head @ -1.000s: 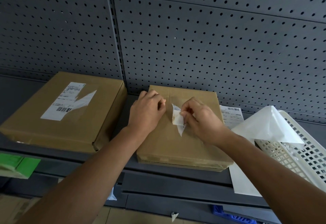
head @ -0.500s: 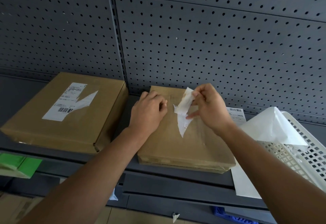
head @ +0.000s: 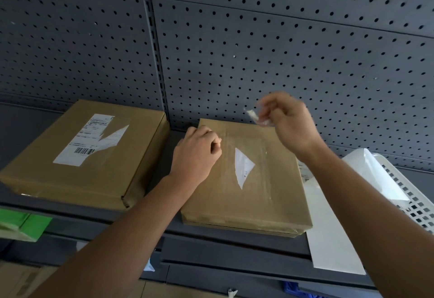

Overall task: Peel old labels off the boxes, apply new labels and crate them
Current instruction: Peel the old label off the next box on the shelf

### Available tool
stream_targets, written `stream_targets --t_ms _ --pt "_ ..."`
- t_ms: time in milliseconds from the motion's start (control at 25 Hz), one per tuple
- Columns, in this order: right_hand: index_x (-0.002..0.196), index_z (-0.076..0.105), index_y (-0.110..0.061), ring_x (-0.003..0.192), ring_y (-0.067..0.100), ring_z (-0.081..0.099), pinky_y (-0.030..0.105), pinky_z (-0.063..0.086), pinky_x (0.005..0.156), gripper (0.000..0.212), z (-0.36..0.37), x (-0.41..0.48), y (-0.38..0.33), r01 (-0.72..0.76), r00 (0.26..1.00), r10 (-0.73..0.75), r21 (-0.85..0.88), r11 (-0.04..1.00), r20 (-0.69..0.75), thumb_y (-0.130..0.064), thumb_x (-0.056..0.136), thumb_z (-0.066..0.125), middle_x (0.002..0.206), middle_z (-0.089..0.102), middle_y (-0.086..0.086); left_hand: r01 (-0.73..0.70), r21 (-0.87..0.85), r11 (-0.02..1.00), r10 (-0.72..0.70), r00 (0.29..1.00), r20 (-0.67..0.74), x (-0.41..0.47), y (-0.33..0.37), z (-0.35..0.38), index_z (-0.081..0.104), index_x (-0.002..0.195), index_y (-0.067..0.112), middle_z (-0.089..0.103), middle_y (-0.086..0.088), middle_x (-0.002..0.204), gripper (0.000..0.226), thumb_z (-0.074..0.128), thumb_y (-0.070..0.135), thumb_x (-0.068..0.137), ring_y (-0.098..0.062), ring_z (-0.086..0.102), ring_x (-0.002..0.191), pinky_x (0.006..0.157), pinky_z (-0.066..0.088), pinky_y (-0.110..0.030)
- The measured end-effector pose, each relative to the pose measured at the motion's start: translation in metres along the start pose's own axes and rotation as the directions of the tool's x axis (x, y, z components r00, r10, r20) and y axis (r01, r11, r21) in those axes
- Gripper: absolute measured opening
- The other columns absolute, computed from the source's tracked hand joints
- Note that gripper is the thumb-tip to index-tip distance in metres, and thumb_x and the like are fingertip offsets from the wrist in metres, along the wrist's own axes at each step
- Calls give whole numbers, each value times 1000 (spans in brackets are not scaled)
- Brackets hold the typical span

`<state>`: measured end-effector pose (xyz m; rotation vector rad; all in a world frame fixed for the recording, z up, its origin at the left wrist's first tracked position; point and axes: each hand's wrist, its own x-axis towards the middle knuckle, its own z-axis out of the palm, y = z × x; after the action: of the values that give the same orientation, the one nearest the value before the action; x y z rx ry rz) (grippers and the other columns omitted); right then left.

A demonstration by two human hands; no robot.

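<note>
Two boxes lay on the shelf (head: 211, 234), and peeling was the step in hand: the blurred right hand (head: 288, 121) pinched a torn strip (head: 252, 115) of old label above the far edge of one box (head: 246, 203), while the left hand (head: 197, 154) rested as a loose fist, holding nothing, on its far-left corner. Just right of the left hand, a triangular scrap (head: 243, 168) of label stuck to the lid, so the next move likely called for dropping the strip and lifting that scrap's edge with a fingernail. The other box (head: 82, 156), left of the left hand, bore a torn label (head: 91, 138) too.
</note>
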<state>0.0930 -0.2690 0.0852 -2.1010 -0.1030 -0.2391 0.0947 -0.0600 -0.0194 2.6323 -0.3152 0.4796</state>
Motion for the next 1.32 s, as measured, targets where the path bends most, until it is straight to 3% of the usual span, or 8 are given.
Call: stream_targets --t_ms 80,160,240,360,480,560,760,1320 --pt "82 74 -18 66 14 64 33 58 70 47 8 -10 10 -7 994 23 -142 990 108 6 89 35 75 71 0 -3 -18 1000 3 1000 -7 0 1 -1 69 96 22 64 10 108 13 59 30 96 -13 53 99 67 52 -33" --pt "68 72 -14 44 18 47 29 44 46 43 13 -13 20 0 988 33 -216 976 148 3 87 37 55 64 0 -10 -38 999 9 1000 -18 1 1 -1 69 94 21 64 10 107 11 62 29 95 -13 53 98 67 54 -35" --pt "67 69 -7 37 9 38 18 33 42 37 19 -14 30 39 984 11 -277 960 180 0 87 40 44 56 -11 -17 -50 999 16 1000 -20 0 0 0 69 94 21 63 10 106 9 64 28 94 -13 52 97 66 53 -35" --pt "75 69 -9 50 4 47 17 41 52 25 29 -15 44 84 974 -8 -327 941 227 -10 88 47 64 67 -12 -19 -53 998 18 1000 -18 1 0 0 68 94 21 61 12 106 9 63 28 95 -13 51 99 65 48 -32" --pt "89 73 -19 80 1 61 10 44 71 11 33 -13 57 173 956 -82 -314 934 282 -13 87 64 88 70 -10 -26 -38 999 26 999 -22 1 0 1 68 95 21 60 11 105 9 62 29 95 -14 52 99 64 44 -31" --pt "90 72 -26 88 2 62 20 49 80 10 35 -12 61 213 942 -111 -308 927 316 -19 85 69 93 69 -14 -30 -24 999 29 999 -28 1 1 1 68 96 20 60 11 104 10 63 28 94 -14 52 99 64 42 -29" --pt "86 70 -34 89 3 63 36 55 79 8 43 -7 62 182 960 -89 -352 918 266 -28 88 65 93 68 -21 -27 -19 999 26 999 -24 0 2 0 69 99 20 61 10 106 12 62 29 95 -14 52 100 67 45 -30" --pt "90 69 -33 90 1 61 32 52 82 14 44 -12 55 96 966 15 -410 907 260 -26 94 57 95 67 -22 -17 -18 1000 17 1000 -12 0 1 0 69 100 20 60 10 106 13 62 30 95 -13 52 100 69 50 -33"
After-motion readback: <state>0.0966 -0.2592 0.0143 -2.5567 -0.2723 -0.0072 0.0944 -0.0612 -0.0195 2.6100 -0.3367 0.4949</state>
